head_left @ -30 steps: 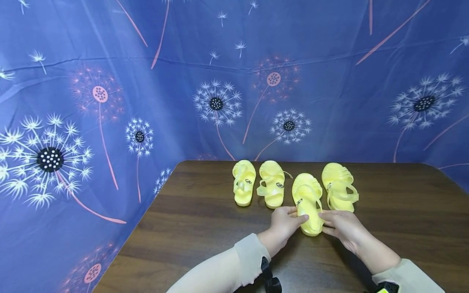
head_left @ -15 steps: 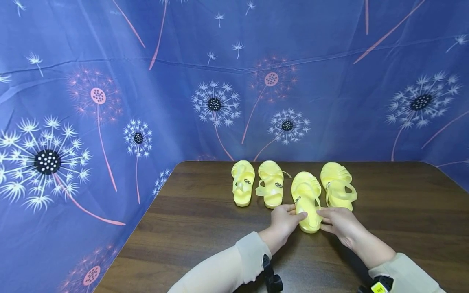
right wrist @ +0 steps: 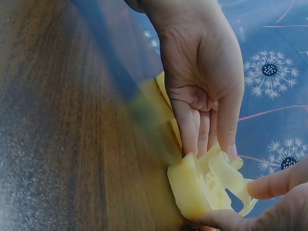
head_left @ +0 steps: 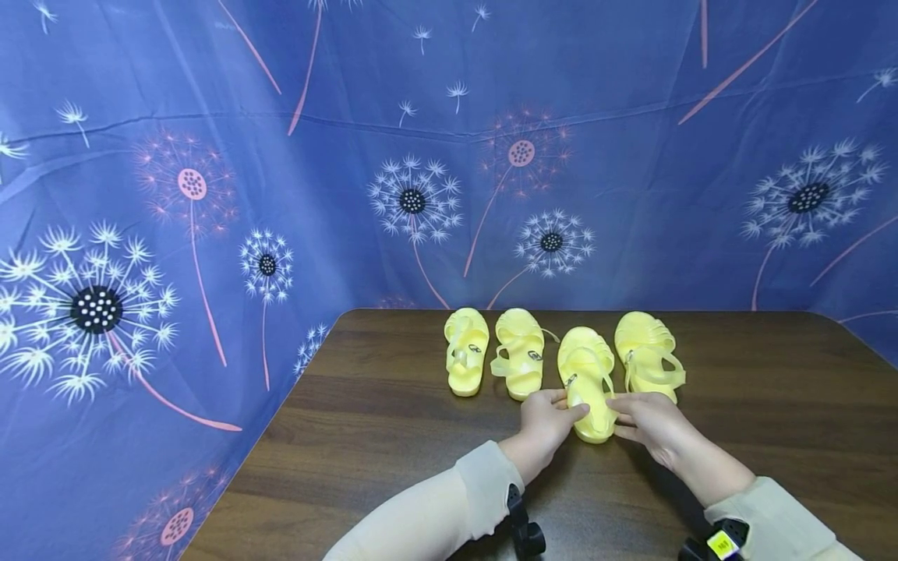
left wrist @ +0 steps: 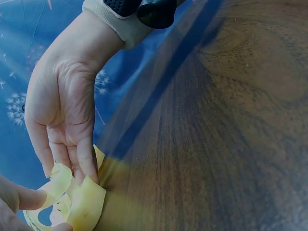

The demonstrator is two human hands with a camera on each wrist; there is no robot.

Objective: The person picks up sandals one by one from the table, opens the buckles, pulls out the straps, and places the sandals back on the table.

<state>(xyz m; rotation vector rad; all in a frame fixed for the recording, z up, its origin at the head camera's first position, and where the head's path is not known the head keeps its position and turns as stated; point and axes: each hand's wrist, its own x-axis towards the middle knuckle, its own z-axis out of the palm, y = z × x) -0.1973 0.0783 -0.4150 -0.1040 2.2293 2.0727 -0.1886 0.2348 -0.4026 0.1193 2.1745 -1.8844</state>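
Note:
A yellow jelly sandal [head_left: 585, 374], third from the left in a loose row of sandals, points its toe toward the back of the table. My left hand [head_left: 542, 427] pinches its left side near the heel, thumb on top. On the opposite side, my right hand [head_left: 655, 428] holds the edge by the ankle strap between thumb and fingers. Both wrist views show the sandal's pale yellow heel [left wrist: 90, 204] and looped strap [right wrist: 225, 168] between the two hands. The fingers' tips are partly hidden by the sandal.
Two more yellow sandals stand to the left, an outer one [head_left: 466, 374] and an inner one [head_left: 521, 378]. Another sandal [head_left: 645, 335] lies close on the right, its heel partly behind my right hand. Brown wooden table [head_left: 365, 436]; blue dandelion-print cloth [head_left: 631, 195] hangs behind.
The held sandal has slid slightly away from me, toward the back of the table, with both hands moving along. The other sandals have stayed in place.

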